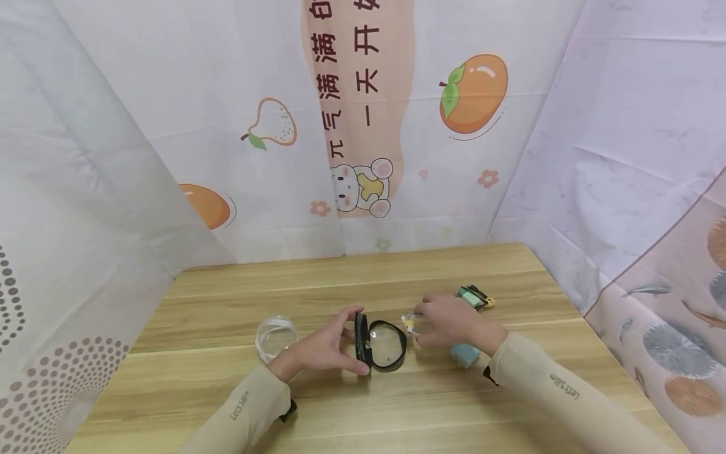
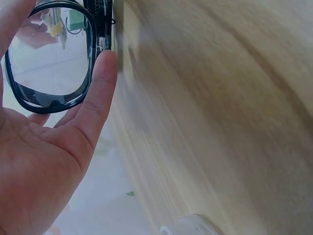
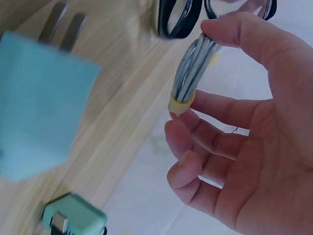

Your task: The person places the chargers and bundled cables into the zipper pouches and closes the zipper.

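A small clear case with black trim (image 1: pixel 388 347) lies spread on the wooden table, one half flat and the other half upright. My left hand (image 1: pixel 322 350) holds the upright half by its rim, thumb on the near edge and fingers at the far one; the left wrist view shows this black rim (image 2: pixel 55 104) up close. Just right of the case, my right hand (image 1: pixel 452 320) pinches a folded pale grey cable (image 3: pixel 193 71) bound with a yellow tie. That bundle hangs over the table, its upper end under the thumb.
Beside the right hand lies a light blue plug (image 1: pixel 465 355) with two metal prongs. Behind it sits a green block-shaped item (image 1: pixel 471 297) with a black cord. A clear round case with white trim (image 1: pixel 276 338) is left of the left hand. Printed cloth (image 1: pixel 272 239) hangs behind the table.
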`<state>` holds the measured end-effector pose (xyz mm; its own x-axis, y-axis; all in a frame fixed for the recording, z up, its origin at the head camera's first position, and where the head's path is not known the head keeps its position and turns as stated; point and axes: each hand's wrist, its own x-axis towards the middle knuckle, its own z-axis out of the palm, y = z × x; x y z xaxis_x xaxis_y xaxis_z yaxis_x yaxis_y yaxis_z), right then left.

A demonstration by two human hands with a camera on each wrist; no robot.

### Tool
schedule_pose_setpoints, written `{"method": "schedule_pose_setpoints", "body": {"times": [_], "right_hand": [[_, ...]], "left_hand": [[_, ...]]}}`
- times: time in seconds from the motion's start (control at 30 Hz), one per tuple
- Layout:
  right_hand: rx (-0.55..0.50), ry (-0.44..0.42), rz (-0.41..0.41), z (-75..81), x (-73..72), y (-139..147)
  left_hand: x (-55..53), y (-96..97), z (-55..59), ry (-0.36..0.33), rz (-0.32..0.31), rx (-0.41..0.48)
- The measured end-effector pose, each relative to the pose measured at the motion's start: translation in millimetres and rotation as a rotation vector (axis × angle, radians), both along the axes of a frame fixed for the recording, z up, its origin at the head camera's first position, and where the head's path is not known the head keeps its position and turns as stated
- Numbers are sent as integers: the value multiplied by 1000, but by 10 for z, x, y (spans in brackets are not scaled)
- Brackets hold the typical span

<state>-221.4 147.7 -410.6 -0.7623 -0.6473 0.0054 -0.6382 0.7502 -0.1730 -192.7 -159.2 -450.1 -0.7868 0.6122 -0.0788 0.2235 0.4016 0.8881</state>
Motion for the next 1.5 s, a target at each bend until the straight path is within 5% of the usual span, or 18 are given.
{"method": "schedule_pose_setpoints", "body": {"times": [0.67,1.5], "right_hand": [[-25,-14,110,-183,91,-444],[33,-39,76,-370,54,-560]], "left_hand": [[1,51,-22,-19,-4,18],[4,36,-13,-6,6,-12]]}}
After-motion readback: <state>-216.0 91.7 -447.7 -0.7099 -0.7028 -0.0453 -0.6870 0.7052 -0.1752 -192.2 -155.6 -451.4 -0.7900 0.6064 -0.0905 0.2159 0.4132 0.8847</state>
